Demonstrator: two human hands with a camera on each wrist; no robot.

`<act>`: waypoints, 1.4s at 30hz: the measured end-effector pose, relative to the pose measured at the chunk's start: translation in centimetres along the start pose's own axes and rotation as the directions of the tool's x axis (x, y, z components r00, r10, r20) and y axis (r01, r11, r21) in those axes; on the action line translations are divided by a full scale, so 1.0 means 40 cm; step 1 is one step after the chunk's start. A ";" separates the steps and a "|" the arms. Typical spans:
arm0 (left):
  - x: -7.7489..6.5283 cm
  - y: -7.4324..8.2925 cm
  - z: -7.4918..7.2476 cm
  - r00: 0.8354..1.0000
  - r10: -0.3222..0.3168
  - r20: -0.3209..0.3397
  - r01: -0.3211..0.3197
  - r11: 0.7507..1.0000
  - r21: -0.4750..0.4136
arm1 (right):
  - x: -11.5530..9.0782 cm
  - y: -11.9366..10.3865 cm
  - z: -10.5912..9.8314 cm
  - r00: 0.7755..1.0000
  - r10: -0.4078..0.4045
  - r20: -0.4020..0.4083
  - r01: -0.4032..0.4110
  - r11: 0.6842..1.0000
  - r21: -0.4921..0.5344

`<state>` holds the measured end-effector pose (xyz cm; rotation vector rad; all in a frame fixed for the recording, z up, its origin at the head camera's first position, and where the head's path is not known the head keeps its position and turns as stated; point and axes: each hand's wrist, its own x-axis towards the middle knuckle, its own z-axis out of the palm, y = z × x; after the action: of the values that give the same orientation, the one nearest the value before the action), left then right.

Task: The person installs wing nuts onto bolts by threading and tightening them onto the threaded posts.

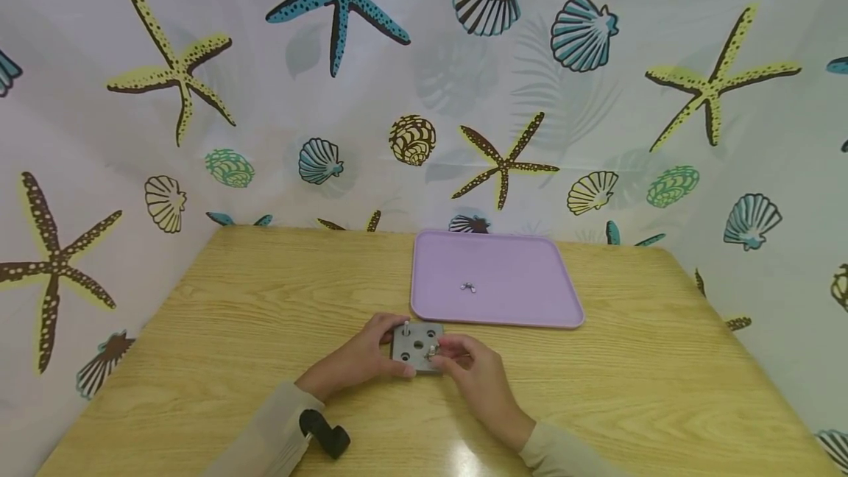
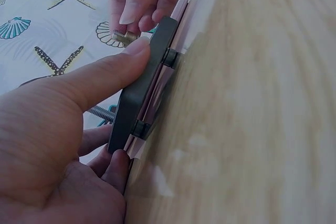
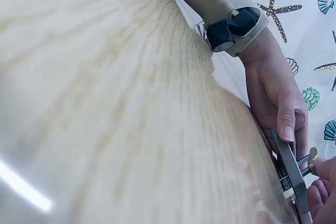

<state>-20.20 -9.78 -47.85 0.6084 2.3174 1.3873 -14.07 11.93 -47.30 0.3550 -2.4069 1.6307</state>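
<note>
A square grey metal plate (image 1: 418, 365) with several round holes lies near the middle of the wooden table. My left hand (image 1: 361, 355) grips it along its left side, thumb at the near edge and fingers at the far edge. One bare threaded bolt (image 1: 406, 328) stands up from the far left corner. At the near right corner, my right hand (image 1: 480, 377) pinches a wing nut (image 2: 125, 37) on a second bolt, whose threaded end pokes past the nut. Dark bolt heads (image 2: 170, 57) stick out under the plate in the left wrist view.
Just behind the plate is a purple tray (image 1: 530, 271) with another wing nut (image 1: 468, 287) lying on it. A curtain (image 1: 411, 79) printed with shells and starfish hangs around the table (image 1: 265, 293). A black wrist camera (image 1: 324, 434) sits on the left sleeve.
</note>
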 end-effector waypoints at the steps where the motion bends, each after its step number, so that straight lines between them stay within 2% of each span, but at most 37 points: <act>1: 0.000 0.000 0.000 1.000 0.000 0.001 0.000 1.000 0.001 | -0.001 0.003 -0.002 1.000 0.002 0.000 -0.002 1.000 0.008; 7: -0.003 0.003 -0.002 1.000 0.003 0.002 -0.003 1.000 0.007 | -0.005 0.006 -0.010 1.000 0.015 -0.004 -0.015 1.000 -0.011; 9: -0.004 0.004 -0.002 1.000 0.001 0.002 -0.001 1.000 0.009 | -0.007 -0.010 -0.012 0.999 0.032 0.000 -0.032 0.999 -0.025; 10: -0.004 0.005 -0.003 1.000 -0.001 0.003 0.001 1.000 0.008 | -0.008 -0.026 -0.013 1.000 0.031 0.000 -0.031 0.999 -0.033; 17: -0.007 0.011 -0.002 1.000 0.000 0.003 0.000 1.000 -0.001 | -0.010 -0.032 -0.006 1.000 0.002 -0.016 -0.002 1.000 -0.009; 21: -0.006 0.011 0.000 1.000 0.015 0.000 -0.015 1.000 -0.017 | -0.013 -0.088 -0.007 1.000 -0.005 -0.021 0.005 1.000 -0.010; 23: -0.006 0.011 0.001 1.000 0.014 0.000 -0.014 1.000 -0.021 | -0.011 -0.093 -0.006 1.000 -0.009 -0.018 0.008 1.000 -0.010; 33: 0.000 0.006 0.004 1.000 0.006 0.001 -0.006 1.000 -0.012 | 0.005 0.003 0.015 1.000 0.007 -0.008 -0.007 1.000 -0.029; 38: -0.001 0.009 0.004 1.000 0.021 -0.002 -0.021 1.000 -0.013 | 0.003 0.007 0.008 1.000 0.012 -0.009 -0.012 1.000 -0.022; 42: -0.004 0.012 0.002 1.000 -0.012 -0.003 0.012 1.000 -0.011 | -0.001 0.006 -0.001 1.000 -0.005 -0.019 0.005 1.000 -0.009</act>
<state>-19.92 -9.60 -47.45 0.5887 2.3105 1.3964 -14.10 12.04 -47.49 0.3423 -2.3970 1.6134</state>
